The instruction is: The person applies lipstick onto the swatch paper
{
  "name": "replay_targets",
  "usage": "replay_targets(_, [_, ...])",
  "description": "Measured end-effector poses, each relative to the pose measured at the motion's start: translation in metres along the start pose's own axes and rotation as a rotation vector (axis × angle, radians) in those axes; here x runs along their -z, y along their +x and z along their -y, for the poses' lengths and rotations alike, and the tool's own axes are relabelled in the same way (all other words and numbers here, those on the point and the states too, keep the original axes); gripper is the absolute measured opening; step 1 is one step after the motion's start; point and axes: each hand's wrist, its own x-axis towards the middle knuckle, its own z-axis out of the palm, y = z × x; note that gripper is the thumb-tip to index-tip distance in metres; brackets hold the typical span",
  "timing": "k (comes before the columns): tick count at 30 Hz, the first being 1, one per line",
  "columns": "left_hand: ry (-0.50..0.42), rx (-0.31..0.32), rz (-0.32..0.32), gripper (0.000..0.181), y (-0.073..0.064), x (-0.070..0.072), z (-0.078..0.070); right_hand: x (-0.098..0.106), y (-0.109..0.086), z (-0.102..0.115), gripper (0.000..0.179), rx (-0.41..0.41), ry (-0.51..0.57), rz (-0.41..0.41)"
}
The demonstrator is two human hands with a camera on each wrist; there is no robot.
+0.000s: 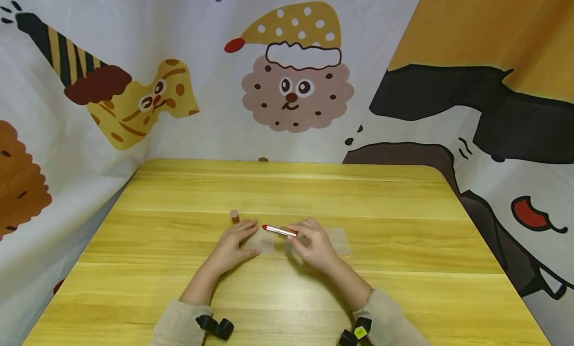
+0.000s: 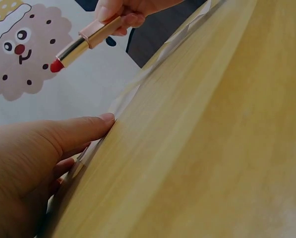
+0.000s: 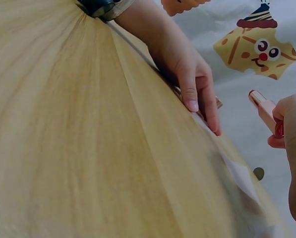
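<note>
A lipstick point(image 1: 279, 230) with its red tip bared points left above the table, and my right hand point(image 1: 316, 246) pinches its rose-gold base. In the left wrist view the lipstick point(image 2: 83, 44) shows clear of the wood. My left hand point(image 1: 232, 246) rests on the left end of a thin, pale, see-through sheet point(image 1: 338, 240), fingers spread. That sheet runs rightward under the right hand, which hides part of it; whether it is one piece or more I cannot tell. Just beyond the left fingertips stands a small rose-gold lipstick cap point(image 1: 234, 216).
A light wooden table point(image 1: 278, 301) lies under both hands. Behind it hangs a white cloth point(image 1: 215, 87) printed with cartoon food. Black camera mounts point(image 1: 216, 327) sit at both wrists, beside beige sleeves point(image 1: 179, 326).
</note>
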Motion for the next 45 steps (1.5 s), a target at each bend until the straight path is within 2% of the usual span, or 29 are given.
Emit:
replay_targets(20, [0.002, -0.005, -0.006, 0.063, 0.0, 0.0, -0.001, -0.011, 0.001, -0.004, 0.02, 0.038, -0.076, 0.045])
replay_targets(27, [0.001, -0.03, -0.018, 0.063, 0.0, -0.001, 0.001, -0.014, 0.002, -0.005, 0.02, -0.011, -0.095, 0.079])
replay_targets(45, [-0.004, -0.011, -0.006, 0.063, -0.001, 0.0, -0.001, -0.023, 0.006, -0.006, 0.018, -0.079, -0.134, 0.127])
